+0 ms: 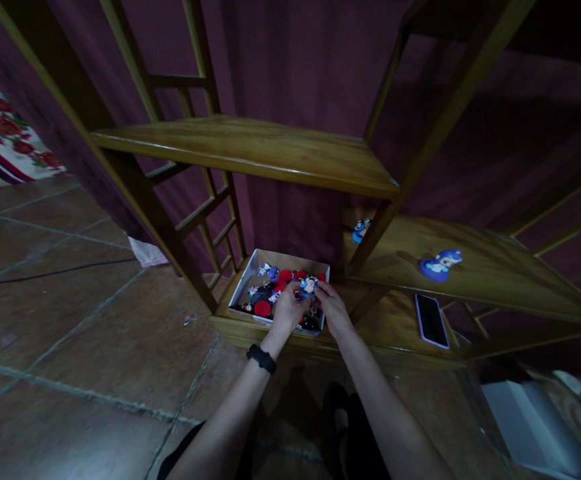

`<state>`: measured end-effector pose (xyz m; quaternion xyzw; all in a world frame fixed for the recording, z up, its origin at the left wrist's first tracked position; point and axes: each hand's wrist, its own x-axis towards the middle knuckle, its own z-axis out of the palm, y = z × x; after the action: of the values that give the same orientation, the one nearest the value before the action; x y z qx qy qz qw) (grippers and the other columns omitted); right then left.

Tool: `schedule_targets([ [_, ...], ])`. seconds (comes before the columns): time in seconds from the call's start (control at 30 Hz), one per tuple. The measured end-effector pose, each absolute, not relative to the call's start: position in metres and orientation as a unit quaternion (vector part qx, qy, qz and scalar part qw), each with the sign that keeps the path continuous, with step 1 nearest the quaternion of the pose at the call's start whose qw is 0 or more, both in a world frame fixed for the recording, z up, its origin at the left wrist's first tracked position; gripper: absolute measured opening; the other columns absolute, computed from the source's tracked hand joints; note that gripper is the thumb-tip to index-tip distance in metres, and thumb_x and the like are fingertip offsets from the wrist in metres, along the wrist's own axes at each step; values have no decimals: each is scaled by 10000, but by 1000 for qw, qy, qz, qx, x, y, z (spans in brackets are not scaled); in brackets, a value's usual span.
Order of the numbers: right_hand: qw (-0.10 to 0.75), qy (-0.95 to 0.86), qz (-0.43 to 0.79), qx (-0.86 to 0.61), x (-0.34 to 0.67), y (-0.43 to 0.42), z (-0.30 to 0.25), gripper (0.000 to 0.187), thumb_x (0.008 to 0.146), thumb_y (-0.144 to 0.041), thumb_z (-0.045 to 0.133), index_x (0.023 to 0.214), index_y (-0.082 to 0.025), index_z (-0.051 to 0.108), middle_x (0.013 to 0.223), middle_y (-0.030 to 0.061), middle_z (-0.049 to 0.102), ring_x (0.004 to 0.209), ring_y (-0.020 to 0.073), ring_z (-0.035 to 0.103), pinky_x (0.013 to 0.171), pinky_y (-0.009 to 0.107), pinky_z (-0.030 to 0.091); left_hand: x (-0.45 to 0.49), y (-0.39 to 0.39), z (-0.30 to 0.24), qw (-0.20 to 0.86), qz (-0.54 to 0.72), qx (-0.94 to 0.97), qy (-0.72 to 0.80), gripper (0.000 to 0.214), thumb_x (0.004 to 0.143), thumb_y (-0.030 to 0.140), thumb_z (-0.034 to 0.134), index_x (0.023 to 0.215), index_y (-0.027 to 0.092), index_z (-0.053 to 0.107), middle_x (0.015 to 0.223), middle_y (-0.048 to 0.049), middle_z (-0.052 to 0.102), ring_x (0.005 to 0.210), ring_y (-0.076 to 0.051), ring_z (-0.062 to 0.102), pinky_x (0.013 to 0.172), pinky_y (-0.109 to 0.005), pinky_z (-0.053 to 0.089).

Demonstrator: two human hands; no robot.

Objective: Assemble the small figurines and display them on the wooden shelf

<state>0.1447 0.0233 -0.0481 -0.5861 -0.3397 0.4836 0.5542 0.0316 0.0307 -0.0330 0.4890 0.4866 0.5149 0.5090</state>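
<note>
A shallow white box [250, 277] full of several small toy figures and red discs sits on the bottom shelf of a wooden rack. My left hand [286, 309] and my right hand [331, 307] reach over its near edge. Between their fingertips they pinch a small blue and white figure [308, 286] just above the box. A black band is on my left wrist.
A blue figure [440, 265] lies on the middle right shelf [495, 280], another blue figure [360, 230] behind a post. A phone [431, 320] lies face up on the bottom shelf. The upper shelf [250, 150] is bare. A white box [535, 427] sits on the tiled floor at right.
</note>
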Motion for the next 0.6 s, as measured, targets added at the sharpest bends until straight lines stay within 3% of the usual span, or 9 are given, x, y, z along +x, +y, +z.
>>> schedule_targets([
  [0.2,539,-349,498,-583,144,22,-43,448,660,-460,592,1046,-235,610,1046,20,652,816,175,613,696,301,499,28,26,-25,475,490,524,509,419,516,97,752,906,202,641,830,-32,668,759,-182,601,763,-295,452],
  [0.6,532,-360,498,-582,141,19,-36,419,613,-430,656,978,-226,651,998,11,673,859,189,605,718,296,492,25,28,-34,491,485,525,498,454,543,60,708,964,211,631,880,-44,673,801,-198,611,806,-308,455],
])
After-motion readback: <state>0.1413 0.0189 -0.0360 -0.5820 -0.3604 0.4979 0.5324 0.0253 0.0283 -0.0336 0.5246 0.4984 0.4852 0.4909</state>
